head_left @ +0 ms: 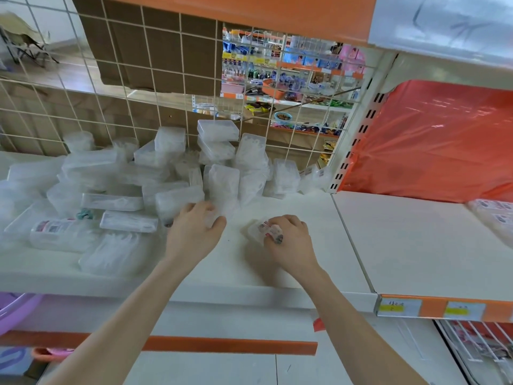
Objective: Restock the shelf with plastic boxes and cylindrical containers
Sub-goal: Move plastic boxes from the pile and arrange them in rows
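A heap of several clear plastic boxes (172, 162) covers the left and middle of the white shelf (291, 207), reaching back to the wire grid. A cylindrical container (80, 141) stands at the back left. My left hand (194, 232) grips a clear plastic box (219, 209) at the pile's front edge, fingers curled round it. To its right my right hand (288, 240) holds a small clear box with a printed label (261, 227) down on the shelf surface.
A white wire grid (166, 87) backs the shelf. An upright post (358, 145) divides it from the neighbouring bay, where an orange plastic sheet (433, 140) hangs. Labelled packs (497, 215) lie at far right. A purple basin (14, 309) sits below left.
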The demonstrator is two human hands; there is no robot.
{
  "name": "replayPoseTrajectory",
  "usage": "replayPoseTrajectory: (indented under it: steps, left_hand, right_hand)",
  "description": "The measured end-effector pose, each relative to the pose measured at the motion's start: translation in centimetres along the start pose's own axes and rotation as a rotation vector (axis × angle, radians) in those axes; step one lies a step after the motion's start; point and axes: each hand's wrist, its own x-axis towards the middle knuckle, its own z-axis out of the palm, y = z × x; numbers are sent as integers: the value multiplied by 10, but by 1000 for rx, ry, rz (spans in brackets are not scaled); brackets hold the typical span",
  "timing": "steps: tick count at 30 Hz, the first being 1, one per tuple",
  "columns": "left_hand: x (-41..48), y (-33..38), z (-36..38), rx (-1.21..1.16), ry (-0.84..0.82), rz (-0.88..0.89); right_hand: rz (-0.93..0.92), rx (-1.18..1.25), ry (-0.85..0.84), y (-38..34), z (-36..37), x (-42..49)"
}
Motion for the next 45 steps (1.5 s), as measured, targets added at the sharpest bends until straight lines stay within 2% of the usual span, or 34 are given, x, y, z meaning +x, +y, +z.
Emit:
replayPoseTrajectory:
  steps: [3,5,8,12,15,18,23,25,29,32,37,41,43,45]
  left_hand:
    - [5,6,-13,-527,-129,-231]
    - [7,9,-20,-760,-235,-415]
    - [3,10,-24,-890,-361,-520]
    - [-1,11,-25,-912,-417,-506]
    - [-3,10,-23,-873,-456,-457]
    - [-5,9,-20,-842,-499,-395]
    - [-9,7,-13,-732,-453,-265]
    - [-12,4,-10,-597,-355,-132]
    - [-20,4,-9,-122,-192,258]
    - [-22,6,-5,99,-126,396]
    - [-21,4,1,217,-88,394]
    - [-23,-7,4,222,-85,262]
    - [-25,-15,4,268,-98,214]
    - [-26,-21,5,306,-119,175]
  right_hand:
    - [-39,217,76,-9,-5,0]
    - [-52,338,68,-15,-8,-1]
    - [-39,483,5,-23,-10,-1]
    - [-88,573,-72,-28,-15,-2]
    - [-131,597,-148,-31,-18,-3]
    - [-86,745,-192,-32,-19,-4]
    - [10,873,-157,-31,-19,-4]
    - [42,890,-138,-30,-20,-4]
    - [77,919,-141,-26,-18,-3]
    - [96,904,-168,-24,-16,-3]
    - [108,822,-162,-19,-11,-3]
    - [151,636,15,-4,-10,-1]
    - [131,442,80,9,-11,-1]
    - [104,223,50,20,-9,-1]
